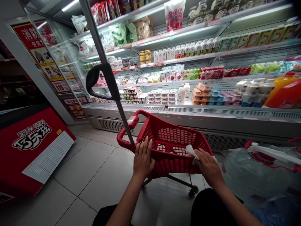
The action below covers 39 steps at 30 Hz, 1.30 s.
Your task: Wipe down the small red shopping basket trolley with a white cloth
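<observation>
A red plastic shopping basket cart (174,164) on wheels stands before me, its perforated basket tilted in view. My left hand (143,157) lies on the near rim at the handle end, fingers stretched out and pointing into the basket. At the other end of that rim, my right hand (208,164) presses a white tissue (191,151) against the red plastic, with its fingers over it. A grey pole with a black grip loop (103,81) rises from the cart's handle end.
Behind the cart runs a refrigerated display (150,108) stocked with yogurt cups, bottles and bags. On the left stands a red freezer (35,147). Large clear plastic water containers (254,175) with red caps sit close on my right. Grey tiles (94,169) cover the floor.
</observation>
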Tool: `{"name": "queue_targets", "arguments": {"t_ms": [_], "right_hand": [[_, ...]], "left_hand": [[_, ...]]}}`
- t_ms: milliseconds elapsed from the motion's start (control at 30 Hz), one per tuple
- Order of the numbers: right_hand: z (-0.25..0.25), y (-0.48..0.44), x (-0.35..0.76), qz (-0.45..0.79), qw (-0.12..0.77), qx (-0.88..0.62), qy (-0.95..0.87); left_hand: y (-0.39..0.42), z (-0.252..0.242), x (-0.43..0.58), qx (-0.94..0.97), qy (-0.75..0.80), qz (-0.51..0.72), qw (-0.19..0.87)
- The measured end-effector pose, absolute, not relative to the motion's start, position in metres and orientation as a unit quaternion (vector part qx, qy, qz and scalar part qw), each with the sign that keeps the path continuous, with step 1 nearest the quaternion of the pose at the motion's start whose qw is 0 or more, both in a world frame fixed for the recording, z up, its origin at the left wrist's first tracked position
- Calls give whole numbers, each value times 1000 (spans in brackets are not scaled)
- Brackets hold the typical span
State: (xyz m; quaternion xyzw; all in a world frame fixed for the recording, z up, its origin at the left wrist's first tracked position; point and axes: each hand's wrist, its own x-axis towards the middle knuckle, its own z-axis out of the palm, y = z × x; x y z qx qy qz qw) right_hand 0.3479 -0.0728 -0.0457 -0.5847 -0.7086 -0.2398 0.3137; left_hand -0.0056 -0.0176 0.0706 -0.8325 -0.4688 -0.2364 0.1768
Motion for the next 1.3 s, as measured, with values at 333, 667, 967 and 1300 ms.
{"name": "queue_targets", "arguments": {"t_ms": [333,667,967,1300], "right_hand": [[7,-6,149,-140,363,-515,-764],[-7,-26,201,-141,335,-509,-780],[-44,-74,311,-222,323,-599,-698],[3,-22,177,-165,355,-527,-754]], "left_hand": [[-27,66,11,-840,-447,-268,151],[-20,68,-16,-847,-441,-245,167],[-9,57,-17,-845,-448,-233,173],[-19,58,7,-844,-452,-236,169]]}}
